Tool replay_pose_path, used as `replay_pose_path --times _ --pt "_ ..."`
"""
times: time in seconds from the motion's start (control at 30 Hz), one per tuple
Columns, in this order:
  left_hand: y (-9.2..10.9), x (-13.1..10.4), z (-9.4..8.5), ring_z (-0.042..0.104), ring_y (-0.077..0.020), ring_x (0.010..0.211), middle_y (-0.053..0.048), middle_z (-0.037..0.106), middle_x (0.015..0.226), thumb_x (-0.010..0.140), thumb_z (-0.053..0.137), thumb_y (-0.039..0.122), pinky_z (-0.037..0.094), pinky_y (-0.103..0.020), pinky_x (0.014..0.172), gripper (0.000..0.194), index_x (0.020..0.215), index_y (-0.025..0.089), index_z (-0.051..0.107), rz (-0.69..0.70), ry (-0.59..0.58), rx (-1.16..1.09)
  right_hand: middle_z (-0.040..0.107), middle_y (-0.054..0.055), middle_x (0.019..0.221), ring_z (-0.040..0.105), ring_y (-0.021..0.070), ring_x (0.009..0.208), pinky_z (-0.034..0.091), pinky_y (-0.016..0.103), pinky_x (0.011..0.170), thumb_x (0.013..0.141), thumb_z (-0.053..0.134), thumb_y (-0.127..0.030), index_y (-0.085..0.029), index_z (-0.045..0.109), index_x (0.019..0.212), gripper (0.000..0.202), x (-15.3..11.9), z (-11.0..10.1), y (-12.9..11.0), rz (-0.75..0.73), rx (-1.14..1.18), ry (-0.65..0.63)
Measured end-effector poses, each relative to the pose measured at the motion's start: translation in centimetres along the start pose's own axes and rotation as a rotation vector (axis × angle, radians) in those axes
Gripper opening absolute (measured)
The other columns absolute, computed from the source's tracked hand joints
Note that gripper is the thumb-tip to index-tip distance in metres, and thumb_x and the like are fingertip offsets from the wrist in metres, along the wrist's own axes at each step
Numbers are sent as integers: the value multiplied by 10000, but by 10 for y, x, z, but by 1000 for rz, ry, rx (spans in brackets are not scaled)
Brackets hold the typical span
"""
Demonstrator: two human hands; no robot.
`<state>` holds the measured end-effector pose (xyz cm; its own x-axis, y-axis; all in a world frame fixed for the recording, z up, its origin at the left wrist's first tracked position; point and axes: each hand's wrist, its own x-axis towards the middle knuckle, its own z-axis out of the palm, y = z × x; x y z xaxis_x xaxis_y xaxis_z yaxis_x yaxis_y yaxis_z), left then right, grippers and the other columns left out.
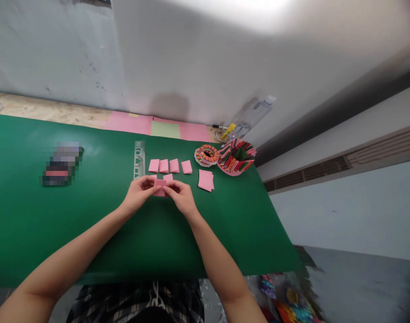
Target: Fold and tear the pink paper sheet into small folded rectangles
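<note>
Between my two hands is a small piece of pink paper point(160, 190), partly folded over along its upper part. My left hand point(140, 193) pinches its left side with thumb and fingers. On the right side my right hand point(181, 195) grips it the same way. Just beyond my hands lie several folded pink paper pieces point(174, 165) in a row, with two more partly hidden behind my fingers. A small stack of pink paper point(205, 179) rests to the right of my right hand. Left of the row lies a clear stencil ruler point(139, 159).
A pixelated dark object point(62, 163) lies at left on the green tabletop point(100, 215). Back right stand a ringed paper piece point(207, 155), a round folded-paper construction point(237, 157), a yellow glue stick point(228, 130) and a clear bottle point(255, 115). Pink sheets point(131, 122) line the wall.
</note>
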<state>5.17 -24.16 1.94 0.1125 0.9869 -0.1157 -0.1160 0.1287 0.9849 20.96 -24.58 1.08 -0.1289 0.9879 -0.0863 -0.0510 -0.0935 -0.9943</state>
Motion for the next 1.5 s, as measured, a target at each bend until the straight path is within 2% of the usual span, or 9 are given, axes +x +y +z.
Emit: replay_pose_path --times 0.17,0.37,0.5,0.67,0.8,0.97,1.13,1.5 --pt "3 -1 -1 625 -152 644 -1 650 689 572 791 373 538 -320 676 333 777 163 634 1 -9 -4 609 -16 636 544 119 554 481 254 576 687 685 -390 -187 631 714 212 -1 0 -4 -3 -14 -8" --pt "1 0 -3 575 -109 546 36 587 574 569 798 327 496 -255 602 309 751 156 616 -19 46 17 580 -28 597 526 115 546 456 251 579 703 673 -365 -183 617 698 190 -1 -1 -7 -17 -35 -1" --pt "0 1 -4 620 -130 631 13 637 657 579 772 293 512 -275 677 256 703 162 590 16 56 25 576 -28 594 528 118 537 458 252 574 699 670 -371 -183 611 712 197 2 -5 1 -11 -40 46" --pt "1 0 -5 637 -163 703 -20 684 706 658 644 233 517 -312 740 71 664 169 673 143 -17 216 570 -29 595 533 122 532 458 250 565 701 668 -374 -184 613 725 199 3 -6 6 -14 -26 67" --pt "2 -2 -5 658 -193 797 -53 721 822 687 646 239 521 -352 799 121 757 179 725 212 -11 291 562 -30 588 529 119 529 455 248 560 709 663 -377 -182 614 725 202 3 -5 4 -21 -31 51" --pt "2 -4 -4 633 -222 976 -91 701 1010 721 654 254 502 -392 881 185 871 172 725 238 -10 265 567 -28 594 533 124 530 463 257 558 701 661 -404 -185 605 730 228 2 -4 4 -5 -41 50" --pt "4 -4 -3 646 -198 884 -93 688 1014 740 643 234 543 -333 740 198 916 170 709 257 -37 244 564 -31 588 531 119 528 466 255 563 704 668 -382 -184 601 725 210 1 -4 4 -7 -14 52" --pt "6 -2 -6 605 -96 624 -83 646 1115 702 682 237 532 -242 565 315 1013 189 687 245 -122 263 565 -29 608 531 120 523 465 257 549 688 684 -378 -189 608 719 207 3 -6 4 0 -2 72"
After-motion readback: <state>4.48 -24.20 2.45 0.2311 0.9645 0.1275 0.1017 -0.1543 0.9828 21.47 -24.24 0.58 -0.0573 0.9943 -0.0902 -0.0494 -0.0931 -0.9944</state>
